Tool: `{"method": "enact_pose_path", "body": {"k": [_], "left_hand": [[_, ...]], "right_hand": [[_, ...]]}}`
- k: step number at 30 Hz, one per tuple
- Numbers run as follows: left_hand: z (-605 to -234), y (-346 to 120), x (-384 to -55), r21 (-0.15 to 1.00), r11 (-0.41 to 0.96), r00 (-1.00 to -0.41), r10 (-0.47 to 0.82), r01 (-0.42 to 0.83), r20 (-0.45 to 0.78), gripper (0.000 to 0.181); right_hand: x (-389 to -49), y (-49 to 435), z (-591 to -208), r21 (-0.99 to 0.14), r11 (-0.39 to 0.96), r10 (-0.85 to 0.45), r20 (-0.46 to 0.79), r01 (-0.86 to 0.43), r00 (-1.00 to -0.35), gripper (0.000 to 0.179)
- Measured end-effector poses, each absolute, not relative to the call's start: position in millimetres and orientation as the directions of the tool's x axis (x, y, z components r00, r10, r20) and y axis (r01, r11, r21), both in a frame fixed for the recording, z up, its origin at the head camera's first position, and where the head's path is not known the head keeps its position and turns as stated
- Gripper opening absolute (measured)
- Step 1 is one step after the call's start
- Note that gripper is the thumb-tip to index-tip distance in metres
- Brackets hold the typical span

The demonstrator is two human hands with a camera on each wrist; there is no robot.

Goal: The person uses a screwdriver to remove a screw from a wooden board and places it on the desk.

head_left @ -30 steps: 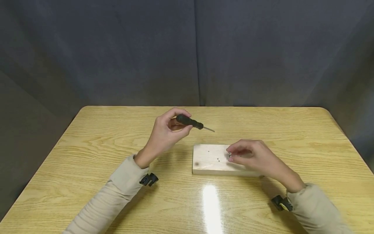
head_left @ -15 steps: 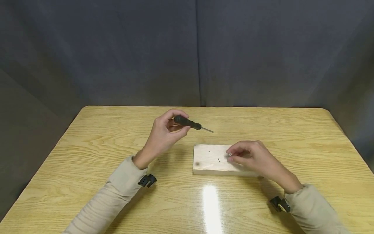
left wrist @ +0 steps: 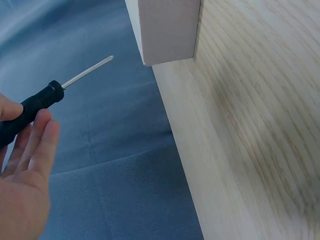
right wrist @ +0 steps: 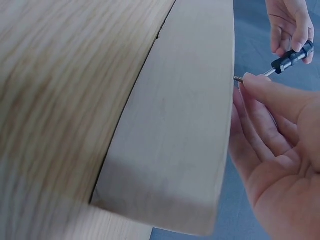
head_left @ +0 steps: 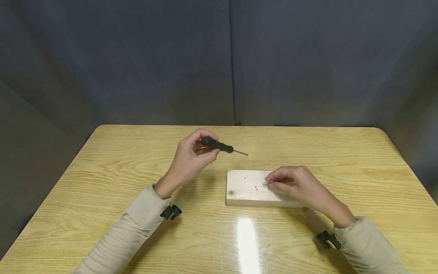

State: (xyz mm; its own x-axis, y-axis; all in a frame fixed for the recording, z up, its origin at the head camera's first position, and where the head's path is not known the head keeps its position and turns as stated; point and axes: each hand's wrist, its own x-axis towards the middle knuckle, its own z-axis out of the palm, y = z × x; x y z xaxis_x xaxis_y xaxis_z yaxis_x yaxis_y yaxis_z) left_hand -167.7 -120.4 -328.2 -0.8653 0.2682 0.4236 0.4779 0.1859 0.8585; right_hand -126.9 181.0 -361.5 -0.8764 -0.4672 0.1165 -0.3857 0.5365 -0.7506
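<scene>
A black-handled screwdriver (head_left: pixel 222 147) is pinched between the thumb and fingers of my left hand (head_left: pixel 189 158), raised over the table to the left of and behind the board. Its thin metal shaft points right and slightly down; in the left wrist view the bare shaft tip (left wrist: pixel 111 58) shows. My right hand (head_left: pixel 302 186) pinches a small metal screw (right wrist: pixel 239 79) over the pale wooden board (head_left: pixel 239 194). In the right wrist view the screw's threaded end points at the board's top face, fingertips close by. The rest of the screw is hidden behind the thumb.
Several small dark holes (head_left: pixel 256 188) and a brown knot (head_left: pixel 231 192) mark the board's top, left of my right hand. The board lies flat on a wood-grain table (head_left: pixel 137 167). Dark curtains (head_left: pixel 164 68) hang behind the table and at its sides.
My left hand with the screwdriver has drifted a little to the left. The screw has turned in my right fingertips, its head no longer facing up as plainly; the board stays put.
</scene>
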Motion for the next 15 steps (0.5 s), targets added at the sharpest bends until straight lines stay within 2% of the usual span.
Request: {"method": "enact_pose_path", "body": {"k": [15], "left_hand": [[-329.3, -125.9, -167.2, 0.858, 0.224, -0.877, 0.26, 0.461, 0.404, 0.023]], "right_hand": [[-126.5, 181.9, -361.3, -0.726, 0.539, -0.491, 0.143, -0.428, -0.859, 0.021]]}}
